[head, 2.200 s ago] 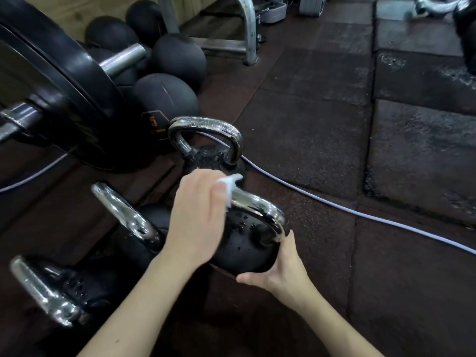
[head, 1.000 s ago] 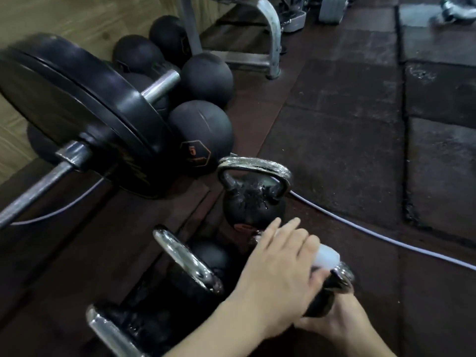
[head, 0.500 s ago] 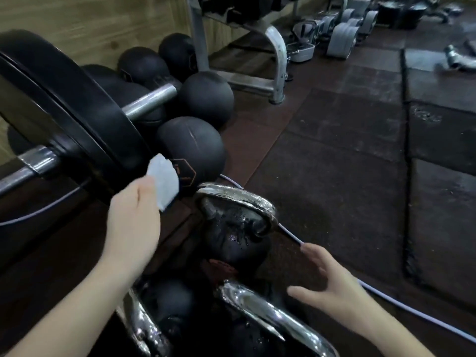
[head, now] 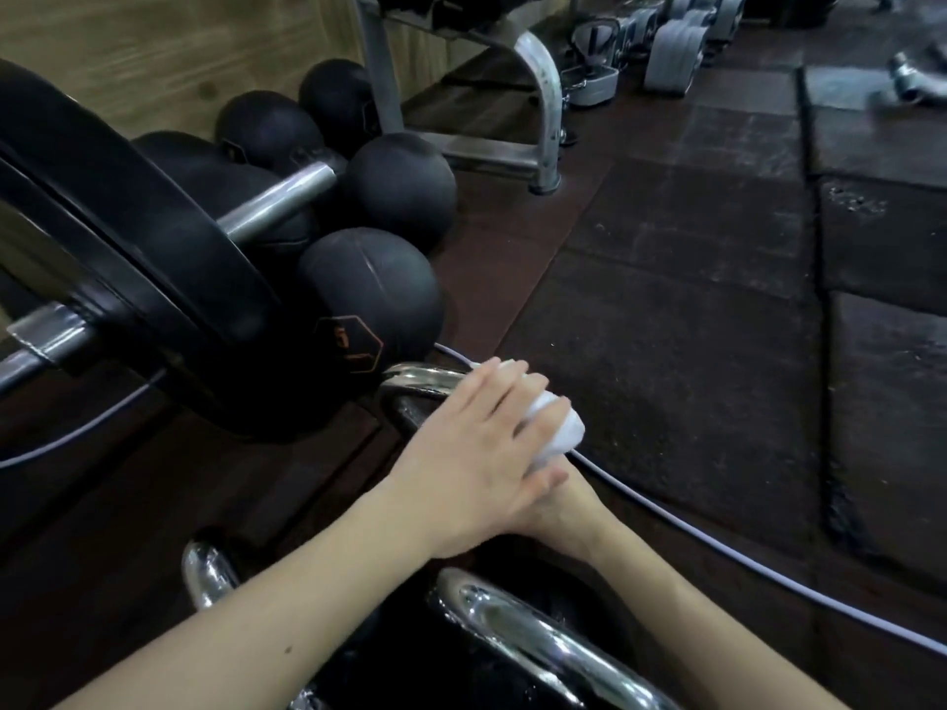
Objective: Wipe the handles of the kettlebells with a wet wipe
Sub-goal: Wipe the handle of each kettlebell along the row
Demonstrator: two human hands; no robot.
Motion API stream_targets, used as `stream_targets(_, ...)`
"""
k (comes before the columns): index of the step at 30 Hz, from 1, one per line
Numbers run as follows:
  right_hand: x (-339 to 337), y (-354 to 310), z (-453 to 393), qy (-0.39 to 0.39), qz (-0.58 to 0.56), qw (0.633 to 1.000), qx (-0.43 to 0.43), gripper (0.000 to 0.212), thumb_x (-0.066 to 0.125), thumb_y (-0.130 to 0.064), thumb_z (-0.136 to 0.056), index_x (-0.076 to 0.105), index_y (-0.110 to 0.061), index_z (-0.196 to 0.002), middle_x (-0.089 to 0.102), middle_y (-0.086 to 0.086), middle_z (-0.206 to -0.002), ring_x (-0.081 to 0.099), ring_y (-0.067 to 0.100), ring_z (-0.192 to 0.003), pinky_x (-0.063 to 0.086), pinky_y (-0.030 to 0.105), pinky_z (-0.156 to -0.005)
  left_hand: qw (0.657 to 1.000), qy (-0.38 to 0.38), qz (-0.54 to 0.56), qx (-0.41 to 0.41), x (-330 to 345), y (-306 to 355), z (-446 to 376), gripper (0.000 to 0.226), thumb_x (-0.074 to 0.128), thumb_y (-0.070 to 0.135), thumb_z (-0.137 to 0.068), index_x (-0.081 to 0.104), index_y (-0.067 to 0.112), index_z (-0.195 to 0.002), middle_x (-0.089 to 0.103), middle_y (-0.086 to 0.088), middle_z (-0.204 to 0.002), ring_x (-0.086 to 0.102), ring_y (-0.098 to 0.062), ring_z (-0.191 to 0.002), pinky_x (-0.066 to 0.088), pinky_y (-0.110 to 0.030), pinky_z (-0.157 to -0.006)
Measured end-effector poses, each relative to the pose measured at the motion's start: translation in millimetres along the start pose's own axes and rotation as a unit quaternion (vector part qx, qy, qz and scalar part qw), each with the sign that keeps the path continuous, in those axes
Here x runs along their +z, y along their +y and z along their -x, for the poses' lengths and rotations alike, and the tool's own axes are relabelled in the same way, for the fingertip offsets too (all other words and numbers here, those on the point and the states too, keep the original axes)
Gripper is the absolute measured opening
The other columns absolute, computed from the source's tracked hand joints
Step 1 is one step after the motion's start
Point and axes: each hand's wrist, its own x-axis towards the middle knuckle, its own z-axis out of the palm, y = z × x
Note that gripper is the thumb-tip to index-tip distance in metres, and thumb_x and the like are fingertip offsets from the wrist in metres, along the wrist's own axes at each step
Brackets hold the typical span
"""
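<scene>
My left hand (head: 476, 458) lies over the chrome handle (head: 417, 379) of the far black kettlebell, pressing a white wet wipe (head: 556, 427) onto the handle's right end. Only the left part of that handle shows; the kettlebell's body is mostly hidden under my hands. My right hand (head: 569, 515) sits just beneath the left, largely covered by it, against the kettlebell's right side. A nearer kettlebell with a chrome handle (head: 543, 643) stands at the bottom of the view, and another chrome handle (head: 207, 573) pokes up at bottom left.
A barbell with a large black plate (head: 153, 279) lies at the left. Several black medicine balls (head: 369, 294) are stacked behind it by a wooden wall. A white cable (head: 717, 540) crosses the rubber floor mats. A metal rack leg (head: 546, 105) and grey weights stand further back.
My left hand, raised with the wipe half a second ago, has come down onto the far kettlebell's handle. My right hand has moved in under it from the open floor side.
</scene>
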Motion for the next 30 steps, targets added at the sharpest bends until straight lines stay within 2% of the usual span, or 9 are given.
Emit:
stream_targets(2,2,3,0,-0.005,0.0,1.0,0.002,0.079,0.089,-0.061,-0.064,0.057,-0.03,-0.13,0.064,-0.021,-0.122,0.062,0.003,-0.12,0.054,0.028,-0.097,1.0,-0.002,-0.013,0.016,1,0,-5,0.061,0.038,0.054,-0.102,0.057,0.015,-0.145,0.059,-0.012,-0.144,0.051,-0.034,-0.139,0.023,-0.049,-0.125)
stream_targets(7,2,7,1,0.05,-0.041,0.998,0.005,0.126,0.104,-0.048,-0.037,0.044,-0.037,-0.147,0.058,-0.024,-0.14,0.05,-0.006,-0.135,0.042,0.033,-0.117,0.991,0.005,0.072,-0.113,-12,-36,8,0.058,0.015,0.044,-0.106,0.058,0.032,-0.142,0.062,0.008,-0.137,0.054,-0.019,-0.132,0.021,-0.046,-0.125)
stream_targets(9,1,6,2,0.05,-0.041,0.998,0.007,0.121,0.104,-0.047,-0.038,0.045,-0.042,-0.144,0.058,-0.031,-0.136,0.05,-0.011,-0.131,0.041,0.026,-0.116,0.963,0.033,0.149,-0.22,-12,-55,17,0.053,0.018,0.036,-0.102,0.07,0.03,-0.11,0.071,0.003,-0.112,0.064,-0.03,-0.114,0.036,-0.049,-0.11)
stream_targets(12,0,7,3,0.039,-0.028,0.999,0.01,0.112,0.104,-0.047,-0.042,0.041,-0.061,-0.133,0.053,-0.04,-0.13,0.045,-0.021,-0.126,0.036,0.008,-0.106,0.881,0.058,0.294,-0.365,-14,-70,25,0.04,0.028,0.027,-0.106,0.044,0.028,-0.07,0.057,0.003,-0.076,0.058,-0.031,-0.087,0.042,-0.045,-0.084)
stream_targets(18,1,8,1,0.039,-0.021,0.999,0.004,0.115,0.105,-0.044,-0.041,0.044,-0.048,-0.139,0.056,-0.029,-0.137,0.047,-0.013,-0.131,0.039,0.015,-0.109,0.994,0.029,-0.052,-0.095,-23,-27,-14,0.028,0.039,0.025,-0.092,0.065,0.024,-0.079,0.062,-0.005,-0.077,0.061,-0.033,-0.071,0.042,-0.039,-0.06)
stream_targets(21,0,7,0,0.005,0.003,1.0,0.002,0.096,0.097,-0.045,-0.057,0.05,-0.031,-0.139,0.059,-0.026,-0.126,0.056,-0.006,-0.122,0.045,0.014,-0.103,0.998,0.016,-0.064,0.005,4,11,-31,0.03,0.037,0.021,-0.095,0.064,0.015,-0.084,0.058,-0.008,-0.083,0.054,-0.031,-0.081,0.036,-0.046,-0.074)
stream_targets(24,4,4,-4,-0.048,0.035,0.998,0.029,0.048,0.072,-0.009,-0.094,0.049,-0.019,-0.135,0.043,-0.029,-0.106,0.05,-0.015,-0.106,0.043,0.005,-0.094,0.996,0.019,-0.082,0.037,25,17,-25,0.026,0.038,0.021,-0.091,0.062,0.012,-0.096,0.058,-0.007,-0.097,0.049,-0.031,-0.096,0.038,-0.048,-0.1)
stream_targets(27,4,10,-5,0.011,-0.009,1.0,0.016,0.1,0.101,-0.042,-0.056,0.047,-0.034,-0.14,0.058,-0.025,-0.129,0.053,-0.012,-0.125,0.048,0.015,-0.098,0.998,0.04,-0.05,0.015,8,3,-21,0.033,0.035,0.028,-0.094,0.065,0.021,-0.103,0.059,-0.001,-0.097,0.056,-0.028,-0.097,0.042,-0.045,-0.092)
stream_targets(30,0,12,0,0.031,-0.049,0.998,0.017,0.124,0.105,-0.048,-0.04,0.042,-0.04,-0.146,0.055,-0.03,-0.137,0.047,-0.012,-0.132,0.041,0.019,-0.109,0.983,0.1,0.023,-0.149,3,-27,-8,0.042,0.028,0.039,-0.104,0.066,0.025,-0.093,0.052,0.002,-0.087,0.052,-0.028,-0.084,0.033,-0.041,-0.076)
